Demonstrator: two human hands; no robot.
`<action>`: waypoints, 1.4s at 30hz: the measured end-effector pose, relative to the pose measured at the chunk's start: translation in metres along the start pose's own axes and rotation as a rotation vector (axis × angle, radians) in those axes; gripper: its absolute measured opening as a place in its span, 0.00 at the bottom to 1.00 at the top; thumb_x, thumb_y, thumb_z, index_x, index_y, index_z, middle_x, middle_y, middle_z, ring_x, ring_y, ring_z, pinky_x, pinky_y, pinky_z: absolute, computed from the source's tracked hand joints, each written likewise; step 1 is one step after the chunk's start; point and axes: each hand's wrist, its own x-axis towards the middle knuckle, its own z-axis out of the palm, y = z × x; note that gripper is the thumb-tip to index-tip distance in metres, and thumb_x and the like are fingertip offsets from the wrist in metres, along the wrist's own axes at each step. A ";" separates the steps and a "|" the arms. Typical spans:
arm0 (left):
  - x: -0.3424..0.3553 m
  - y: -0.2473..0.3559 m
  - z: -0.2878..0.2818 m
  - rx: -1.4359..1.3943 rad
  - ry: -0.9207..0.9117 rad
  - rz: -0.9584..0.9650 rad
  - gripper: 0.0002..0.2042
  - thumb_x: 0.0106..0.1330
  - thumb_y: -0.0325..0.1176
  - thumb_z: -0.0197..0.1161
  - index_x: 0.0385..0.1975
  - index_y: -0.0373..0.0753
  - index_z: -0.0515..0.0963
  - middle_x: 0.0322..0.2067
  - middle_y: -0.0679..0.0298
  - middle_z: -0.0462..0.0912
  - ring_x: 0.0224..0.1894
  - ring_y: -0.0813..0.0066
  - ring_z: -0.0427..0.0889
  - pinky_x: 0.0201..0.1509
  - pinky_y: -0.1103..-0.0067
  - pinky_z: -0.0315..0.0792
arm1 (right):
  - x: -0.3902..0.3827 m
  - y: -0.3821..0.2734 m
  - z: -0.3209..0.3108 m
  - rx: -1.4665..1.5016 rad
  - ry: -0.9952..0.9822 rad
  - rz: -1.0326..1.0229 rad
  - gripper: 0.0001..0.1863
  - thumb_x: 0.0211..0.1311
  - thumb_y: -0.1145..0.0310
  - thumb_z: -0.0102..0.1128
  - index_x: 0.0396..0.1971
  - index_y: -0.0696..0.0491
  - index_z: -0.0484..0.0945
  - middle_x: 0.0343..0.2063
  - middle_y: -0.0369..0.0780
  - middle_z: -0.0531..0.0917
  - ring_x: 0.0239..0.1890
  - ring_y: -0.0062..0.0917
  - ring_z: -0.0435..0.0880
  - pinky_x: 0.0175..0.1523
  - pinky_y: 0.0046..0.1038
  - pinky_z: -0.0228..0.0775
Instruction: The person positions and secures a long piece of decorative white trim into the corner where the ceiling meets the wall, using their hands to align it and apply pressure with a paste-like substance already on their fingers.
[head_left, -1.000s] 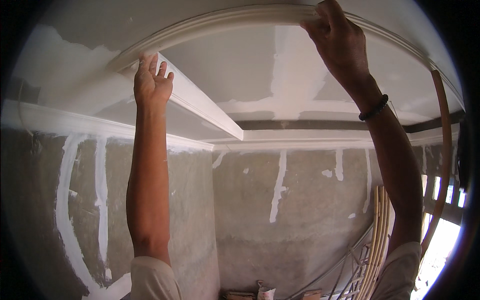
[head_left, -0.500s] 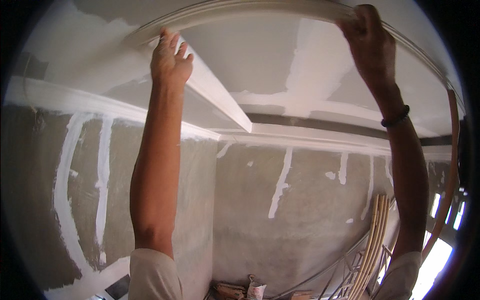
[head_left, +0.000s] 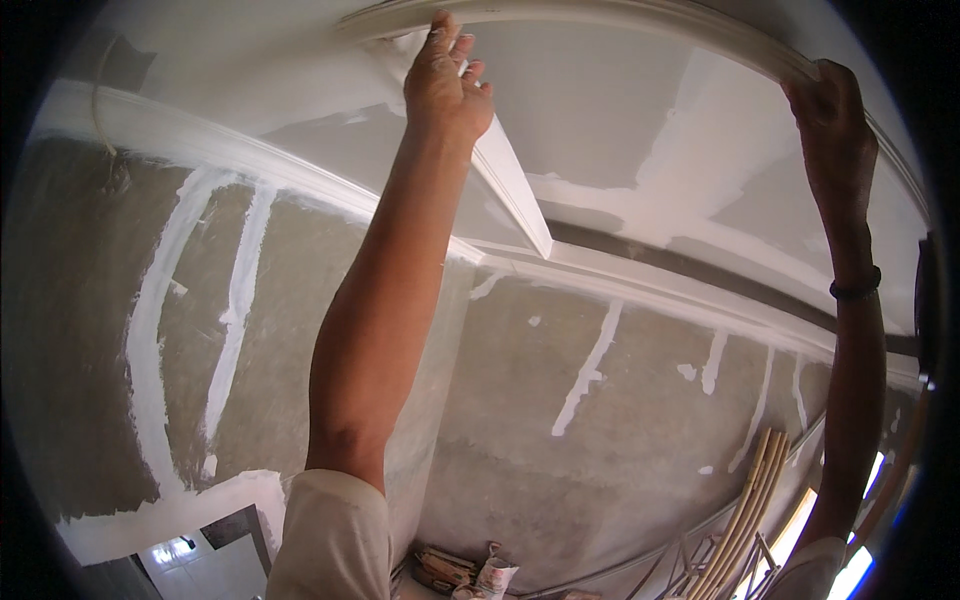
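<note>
A long, pale ceiling moulding with a ridged profile arcs across the top of the view, up against the ceiling. Under its left part, my left hand is raised with fingers stretched up and spread. Its fingertips meet the moulding, and whitish dust shows on them. Farther right, my right hand is closed on the moulding's edge, the fingers bent over it. A dark beaded bracelet circles that wrist. Both arms reach almost straight up.
A white boxed ceiling edge runs away behind my left hand. Grey walls carry white filler streaks. Several long tan poles lean at the lower right by a metal frame. A whitish sack stands on the floor near a brown pile.
Both hands and the moulding have shifted to the right in the view, and the room behind has shifted right and tilted somewhat. The right hand keeps its grip; the left stays spread beneath the moulding.
</note>
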 end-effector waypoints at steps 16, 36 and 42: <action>0.052 0.010 -0.041 -0.092 0.049 0.000 0.44 0.72 0.67 0.50 0.78 0.43 0.48 0.78 0.53 0.50 0.80 0.47 0.42 0.80 0.53 0.35 | 0.002 0.009 -0.010 -0.407 -0.041 -0.310 0.22 0.71 0.55 0.63 0.61 0.44 0.73 0.45 0.44 0.88 0.46 0.31 0.90 0.48 0.32 0.86; 0.039 0.018 -0.041 0.045 0.061 -0.122 0.45 0.72 0.69 0.46 0.78 0.40 0.50 0.78 0.48 0.48 0.80 0.43 0.43 0.80 0.48 0.38 | -0.003 0.019 -0.002 -0.193 -0.032 -0.080 0.24 0.71 0.53 0.63 0.61 0.45 0.71 0.44 0.39 0.89 0.41 0.25 0.91 0.48 0.29 0.87; 0.036 0.021 -0.041 0.044 0.052 -0.148 0.44 0.73 0.68 0.45 0.78 0.41 0.50 0.77 0.46 0.48 0.78 0.37 0.44 0.79 0.46 0.42 | -0.005 0.015 -0.002 -0.099 -0.034 0.072 0.24 0.72 0.52 0.61 0.62 0.44 0.71 0.41 0.38 0.89 0.42 0.23 0.90 0.46 0.29 0.87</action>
